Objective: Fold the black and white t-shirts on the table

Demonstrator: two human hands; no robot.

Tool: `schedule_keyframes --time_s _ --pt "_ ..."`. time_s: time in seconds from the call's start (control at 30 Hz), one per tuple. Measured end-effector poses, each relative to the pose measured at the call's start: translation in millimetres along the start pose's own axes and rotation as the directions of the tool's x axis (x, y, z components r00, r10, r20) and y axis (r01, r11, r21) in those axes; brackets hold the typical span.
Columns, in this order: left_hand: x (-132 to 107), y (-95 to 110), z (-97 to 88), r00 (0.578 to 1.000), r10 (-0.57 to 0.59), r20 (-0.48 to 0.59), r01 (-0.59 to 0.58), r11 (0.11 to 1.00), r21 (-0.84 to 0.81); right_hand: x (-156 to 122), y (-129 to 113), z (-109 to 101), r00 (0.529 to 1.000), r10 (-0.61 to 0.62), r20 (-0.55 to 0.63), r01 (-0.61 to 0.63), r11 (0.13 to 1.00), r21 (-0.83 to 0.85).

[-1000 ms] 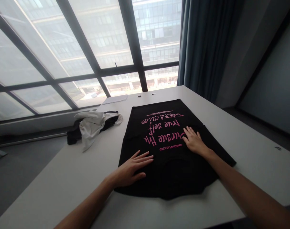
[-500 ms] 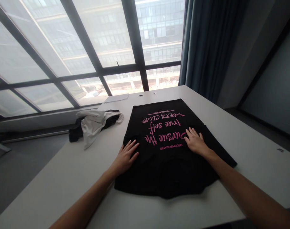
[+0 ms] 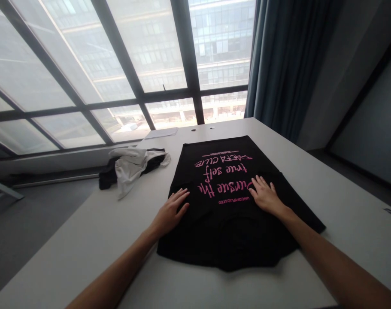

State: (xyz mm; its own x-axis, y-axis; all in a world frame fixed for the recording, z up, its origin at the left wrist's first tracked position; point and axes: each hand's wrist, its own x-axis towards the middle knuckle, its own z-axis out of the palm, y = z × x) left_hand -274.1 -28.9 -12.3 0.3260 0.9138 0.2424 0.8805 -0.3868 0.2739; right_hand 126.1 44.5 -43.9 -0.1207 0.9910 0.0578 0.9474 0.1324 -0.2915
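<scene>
Have a black shirt (image 3: 243,236) spread flat on the tabletop (image 3: 95,240), under the left grip (image 3: 170,213) and the right grip (image 3: 267,197), with pink lettering (image 3: 225,171) upside down between and beyond them. Resting the left grip palm-down across the shirt's left edge, with fingers stretched out and a little apart, thumb set away from them. Laying the right grip flat on the shirt's right part, likewise with fingers slightly apart, touching the end of the large lettering. Can see a rumpled heap of white and black cloth (image 3: 132,167) beyond the left grip and to its left, reaching the tabletop's edge. Farther beyond, can make out a white sheet (image 3: 162,133) near the far edge. Well right of the right grip, a small dark object (image 3: 388,210), too small to identify. Beyond both grips, looking at a window (image 3: 163,43); beyond the right one, at a blue curtain (image 3: 275,64).
</scene>
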Motion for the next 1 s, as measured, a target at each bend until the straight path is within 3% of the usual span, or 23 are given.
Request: schedule_keyframes --time_s 0.07,0.17,0.27,0.43,0.57,0.7,0.83,0.9,1.0 --pt "4 -12 0.4 0.994 -0.096 -0.056 0.097 0.995 0.022 0 2 2 1.000 -0.002 -0.009 0.002 1.000 -0.005" --pt "7 -30 4.7 0.980 -0.197 0.025 0.194 0.977 0.092 0 2 3 1.000 -0.010 -0.019 0.009 1.000 -0.013" --pt "8 -34 6.1 0.977 -0.205 0.063 0.196 0.972 0.128 -1 1 1 0.999 -0.015 -0.047 0.015 1.000 0.001" --pt "4 -8 -1.0 0.999 -0.051 -0.009 0.052 0.992 0.116 -3 -10 -10 0.987 -0.096 -0.130 0.111 0.987 0.114" --pt "-1 11 -0.3 0.985 0.106 0.138 -0.115 0.991 0.066 -14 -30 -19 0.944 -0.298 -0.144 0.322 0.927 0.194" --pt "-5 20 -2.1 0.962 0.162 0.220 -0.174 0.984 0.035 -35 -57 -21 0.846 -0.531 -0.045 0.526 0.820 0.225" --pt "-7 33 -7.5 0.926 0.261 0.273 -0.267 0.964 -0.016 -50 -75 -19 0.754 -0.640 0.148 0.600 0.763 0.240" --pt "-9 38 -9.1 0.911 0.287 0.295 -0.293 0.956 -0.024 -52 -77 -20 0.737 -0.643 0.210 0.594 0.764 0.254" --pt "-9 42 -10.9 0.907 0.295 0.300 -0.299 0.954 -0.031 -50 -76 -23 0.745 -0.640 0.188 0.582 0.761 0.286"
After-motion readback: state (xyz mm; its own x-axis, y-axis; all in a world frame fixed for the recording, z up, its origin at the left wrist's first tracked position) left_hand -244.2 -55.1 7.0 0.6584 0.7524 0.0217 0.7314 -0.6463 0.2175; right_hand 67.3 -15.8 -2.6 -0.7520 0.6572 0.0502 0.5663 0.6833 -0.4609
